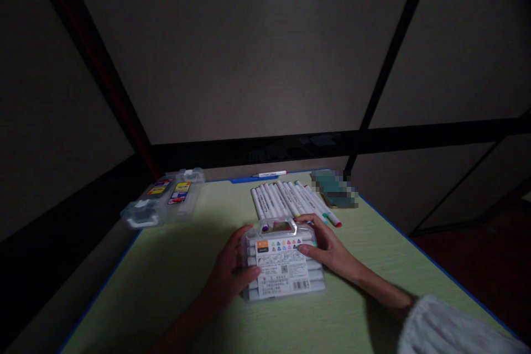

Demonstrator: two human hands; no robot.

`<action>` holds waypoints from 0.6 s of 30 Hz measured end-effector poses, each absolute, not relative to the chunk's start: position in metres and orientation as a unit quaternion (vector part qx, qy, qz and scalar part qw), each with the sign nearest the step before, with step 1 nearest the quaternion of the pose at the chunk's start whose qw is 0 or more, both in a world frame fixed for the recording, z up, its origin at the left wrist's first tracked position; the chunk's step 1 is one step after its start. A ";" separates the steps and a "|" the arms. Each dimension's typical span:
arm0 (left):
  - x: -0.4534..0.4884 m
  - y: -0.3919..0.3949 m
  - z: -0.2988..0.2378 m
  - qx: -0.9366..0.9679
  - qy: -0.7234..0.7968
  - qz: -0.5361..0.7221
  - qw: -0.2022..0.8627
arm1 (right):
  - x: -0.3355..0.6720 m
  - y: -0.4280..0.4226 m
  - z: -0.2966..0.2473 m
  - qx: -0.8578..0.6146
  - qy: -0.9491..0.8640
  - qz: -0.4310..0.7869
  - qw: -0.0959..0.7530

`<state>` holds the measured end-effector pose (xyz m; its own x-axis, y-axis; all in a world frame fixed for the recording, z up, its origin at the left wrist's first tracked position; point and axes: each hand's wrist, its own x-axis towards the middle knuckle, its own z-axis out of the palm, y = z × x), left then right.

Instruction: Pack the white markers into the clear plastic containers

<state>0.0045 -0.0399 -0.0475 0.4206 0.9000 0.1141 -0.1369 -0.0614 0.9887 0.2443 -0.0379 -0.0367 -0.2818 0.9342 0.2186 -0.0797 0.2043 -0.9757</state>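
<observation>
A clear plastic marker case (282, 263) with a white printed label lies on the pale green table (166, 282) in front of me. My left hand (230, 274) grips its left side, thumb on top of the case. My right hand (327, 246) holds its right edge, fingers curled over the top near the handle. Just behind the case, several white markers (290, 199) with coloured tips lie side by side in a row.
A second clear case (164, 196) with coloured labels sits at the table's far left corner. A single pen (269, 174) lies along the far blue edge. A blurred greenish object (334, 189) rests at the far right. Dark walls and frame bars surround the table.
</observation>
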 end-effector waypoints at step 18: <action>0.006 -0.047 -0.036 0.602 0.367 0.417 0.573 | 0.248 -0.039 -0.041 -0.362 -0.627 0.567 0.393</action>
